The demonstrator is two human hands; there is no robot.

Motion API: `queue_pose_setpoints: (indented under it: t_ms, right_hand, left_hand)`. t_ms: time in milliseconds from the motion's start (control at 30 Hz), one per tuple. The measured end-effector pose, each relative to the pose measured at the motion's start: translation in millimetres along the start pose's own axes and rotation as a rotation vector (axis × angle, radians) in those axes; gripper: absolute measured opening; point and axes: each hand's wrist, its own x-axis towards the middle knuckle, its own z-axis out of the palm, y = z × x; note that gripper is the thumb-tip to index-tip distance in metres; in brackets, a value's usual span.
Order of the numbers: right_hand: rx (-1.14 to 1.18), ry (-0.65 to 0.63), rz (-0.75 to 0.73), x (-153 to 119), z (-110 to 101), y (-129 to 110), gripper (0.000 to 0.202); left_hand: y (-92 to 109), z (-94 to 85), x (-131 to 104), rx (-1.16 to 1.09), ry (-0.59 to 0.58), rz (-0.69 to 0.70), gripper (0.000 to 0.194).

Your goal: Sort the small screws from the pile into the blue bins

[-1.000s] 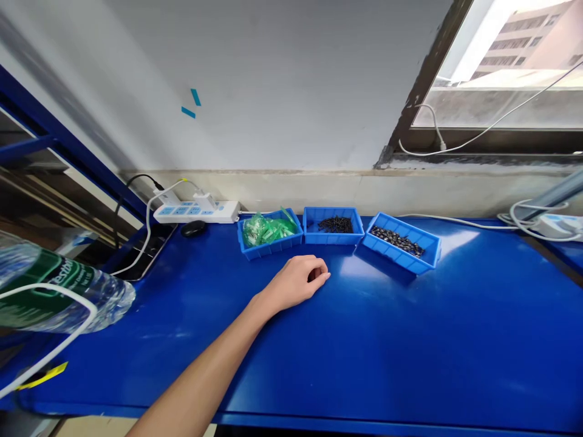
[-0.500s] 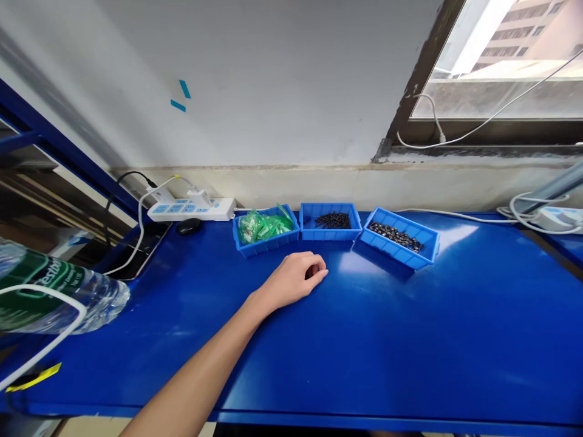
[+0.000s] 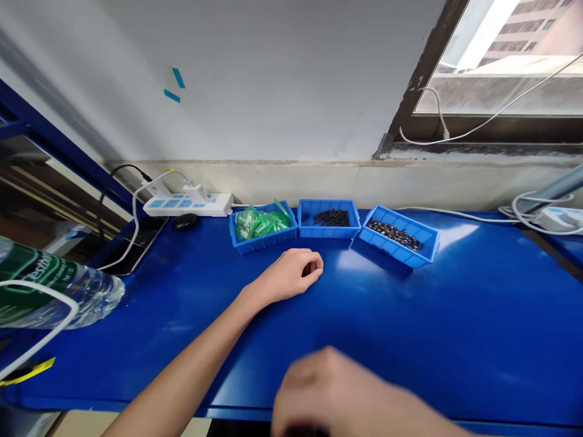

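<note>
My left hand (image 3: 296,273) rests on the blue tabletop with its fingers curled and thumb and forefinger tips together. What it pinches, if anything, is hidden. Just beyond it stand three blue bins: the left bin (image 3: 250,246) holds green plastic bags (image 3: 264,223), the middle bin (image 3: 325,232) holds black screws (image 3: 334,217), and the angled right bin (image 3: 410,260) holds small dark metal parts (image 3: 395,234). My right hand (image 3: 323,391) is low in the picture over the table's front edge, smeared by motion. Its fingers are bent downward and mostly out of sight.
At the back left lie a white power strip (image 3: 191,205) with plugs and a black oval object (image 3: 184,222). A large water bottle (image 3: 86,294) lies at the left edge, a white loop before it. Cables (image 3: 455,212) run along the wall to another strip (image 3: 558,220).
My right hand has come into view from the lower right. The left hand holds its pose on the table; the camera view has shifted slightly.
</note>
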Motion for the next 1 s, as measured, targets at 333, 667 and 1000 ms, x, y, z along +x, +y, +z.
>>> queue_pose_setpoints:
  t_ms: [333, 667, 1000]
  right_hand:
    - [-0.361, 1.041, 0.195, 6.1, -107.3, 88.2, 0.035]
    - [-0.539, 1.083, 0.319, -9.4, -103.9, 91.2, 0.016]
    - [-0.547, 1.069, 0.336, -11.8, -103.8, 102.2, 0.020]
  left_hand:
    - [2.5, -14.3, 29.8, 0.497, 0.425, 0.188, 0.017]
    - [-9.5, -11.1, 46.0, 0.684, 0.245, 0.201, 0.028]
    - [-21.6, 4.9, 32.1, 0.689, 0.376, 0.313, 0.027]
